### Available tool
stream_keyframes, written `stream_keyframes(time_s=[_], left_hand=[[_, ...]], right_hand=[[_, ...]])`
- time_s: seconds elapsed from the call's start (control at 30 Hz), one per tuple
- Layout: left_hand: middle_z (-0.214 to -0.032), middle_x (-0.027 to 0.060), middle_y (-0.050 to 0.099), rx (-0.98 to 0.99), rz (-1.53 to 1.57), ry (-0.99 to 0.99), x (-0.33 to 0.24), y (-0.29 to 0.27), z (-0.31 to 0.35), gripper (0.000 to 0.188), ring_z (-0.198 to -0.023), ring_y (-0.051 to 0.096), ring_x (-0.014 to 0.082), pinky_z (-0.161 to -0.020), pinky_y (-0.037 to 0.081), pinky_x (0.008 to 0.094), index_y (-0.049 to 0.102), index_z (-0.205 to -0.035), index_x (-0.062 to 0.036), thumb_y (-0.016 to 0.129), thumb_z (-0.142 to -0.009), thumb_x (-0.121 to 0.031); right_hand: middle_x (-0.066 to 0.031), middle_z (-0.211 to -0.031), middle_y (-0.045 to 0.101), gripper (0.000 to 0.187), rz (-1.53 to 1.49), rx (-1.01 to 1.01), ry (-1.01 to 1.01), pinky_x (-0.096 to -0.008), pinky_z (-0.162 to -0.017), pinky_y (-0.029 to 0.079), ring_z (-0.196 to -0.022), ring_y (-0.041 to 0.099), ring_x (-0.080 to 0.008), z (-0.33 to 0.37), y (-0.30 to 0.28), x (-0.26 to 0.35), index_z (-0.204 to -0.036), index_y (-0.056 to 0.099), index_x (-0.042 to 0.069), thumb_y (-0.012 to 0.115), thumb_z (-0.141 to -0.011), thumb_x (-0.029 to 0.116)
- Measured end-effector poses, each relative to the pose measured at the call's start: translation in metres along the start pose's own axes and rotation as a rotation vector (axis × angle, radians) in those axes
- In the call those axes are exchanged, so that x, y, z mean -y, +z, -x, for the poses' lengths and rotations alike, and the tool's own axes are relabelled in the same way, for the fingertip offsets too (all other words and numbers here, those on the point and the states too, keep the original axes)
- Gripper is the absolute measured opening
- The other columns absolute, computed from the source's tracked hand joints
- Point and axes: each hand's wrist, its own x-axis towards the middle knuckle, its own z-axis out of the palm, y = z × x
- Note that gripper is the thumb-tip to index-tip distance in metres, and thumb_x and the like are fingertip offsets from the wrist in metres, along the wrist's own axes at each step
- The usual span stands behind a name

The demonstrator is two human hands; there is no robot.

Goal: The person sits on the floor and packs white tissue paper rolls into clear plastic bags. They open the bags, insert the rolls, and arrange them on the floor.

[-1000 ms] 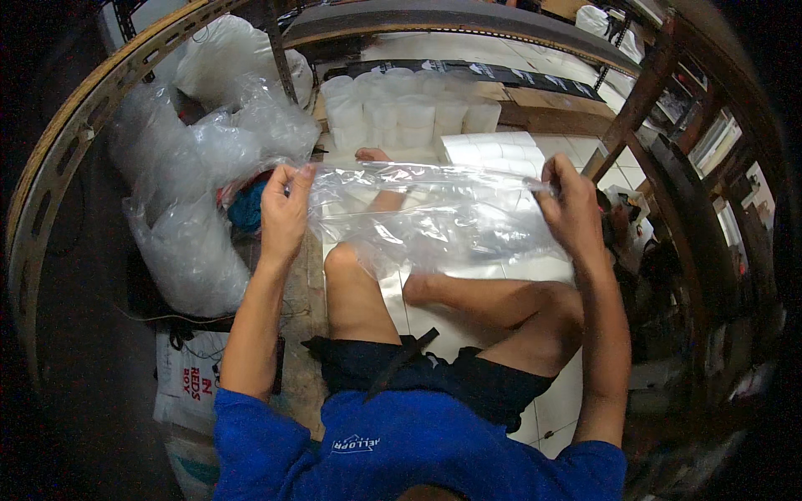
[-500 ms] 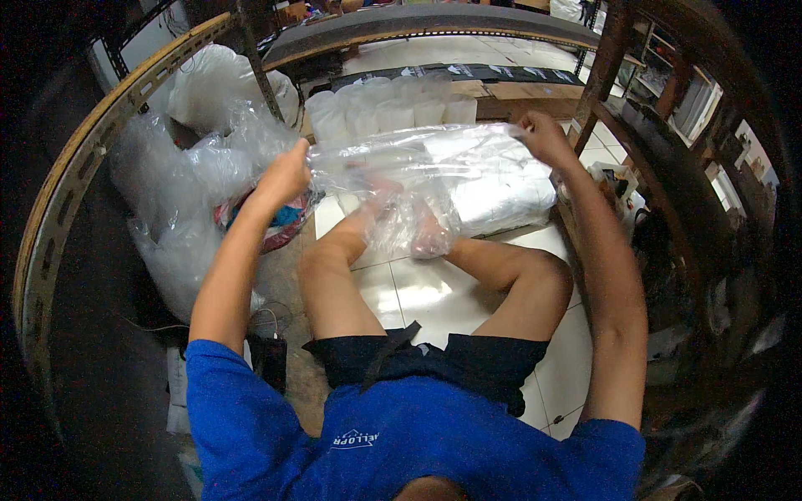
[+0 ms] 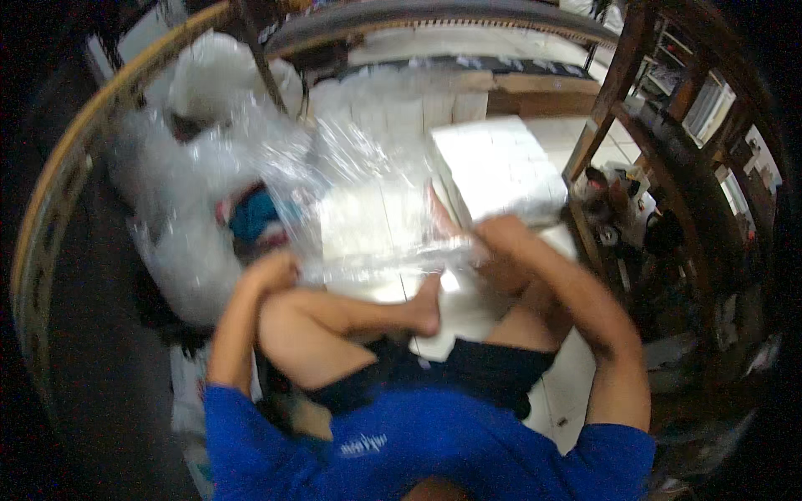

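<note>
A large clear plastic bag (image 3: 351, 150) spreads out in front of me, over the tiled floor and between my bent legs. My left hand (image 3: 274, 271), above my left knee, is closed on its near left edge. The near right part of the bag is gripped by my right hand (image 3: 501, 234), whose fingertips are blurred by motion. Just beyond that hand lies a flat white plastic-wrapped bundle (image 3: 501, 167), apart from the bag. Several pale upright packets (image 3: 418, 113) stand in a row behind the bag, partly seen through it.
Heaped clear plastic (image 3: 184, 225) crowds the left, beside teal and pink cloth (image 3: 255, 217). A metal shelf rail (image 3: 92, 100) curves along the left. Dark wooden shelving (image 3: 668, 159) with small items rises on the right. A beam (image 3: 443, 25) crosses the far side.
Both hands have come nearer to me and lower, pulling the bag's edge along; the bag now billows away from me. My legs have shifted, and the white bundle is uncovered.
</note>
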Motion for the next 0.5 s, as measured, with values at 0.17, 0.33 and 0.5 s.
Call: stream_keyframes(time_s=[0.17,0.33,0.5], left_hand=[[-0.093,0.0187,0.059,-0.446,0.295,0.076,-0.045,-0.066,0.036,0.018,-0.089,0.057,0.0352,-0.078,0.046,0.0432,0.064,-0.081,-0.0012,0.066,-0.076,-0.018],[-0.088,0.0174,0.058,-0.403,0.183,0.158,-0.061,-0.059,0.064,0.013,-0.080,0.059,0.0376,-0.070,0.048,0.0427,0.059,-0.078,0.0003,0.066,-0.078,-0.011],[-0.098,0.0169,0.060,-0.592,0.409,0.072,-0.086,-0.013,0.085,0.013,-0.084,0.061,0.0374,-0.072,0.051,0.0419,0.059,-0.093,0.0002,0.060,-0.081,-0.002]], right_hand=[[-0.0150,-0.092,0.065,0.024,-0.198,-0.195,0.130,-0.0429,-0.073,0.051,-0.085,0.064,-0.0334,-0.009,-0.050,0.005,-0.102,0.063,0.009,0.057,-0.079,0.007],[-0.0125,-0.085,0.061,0.029,-0.275,-0.269,-0.039,-0.0433,-0.070,0.049,-0.080,0.062,-0.0342,-0.001,-0.096,0.023,-0.103,0.063,0.009,0.062,-0.074,0.004],[-0.0128,-0.077,0.055,0.029,-0.081,-0.368,-0.082,-0.0400,-0.064,0.047,-0.072,0.058,-0.0311,0.024,-0.093,0.028,-0.101,0.063,0.005,0.065,-0.073,-0.002]])
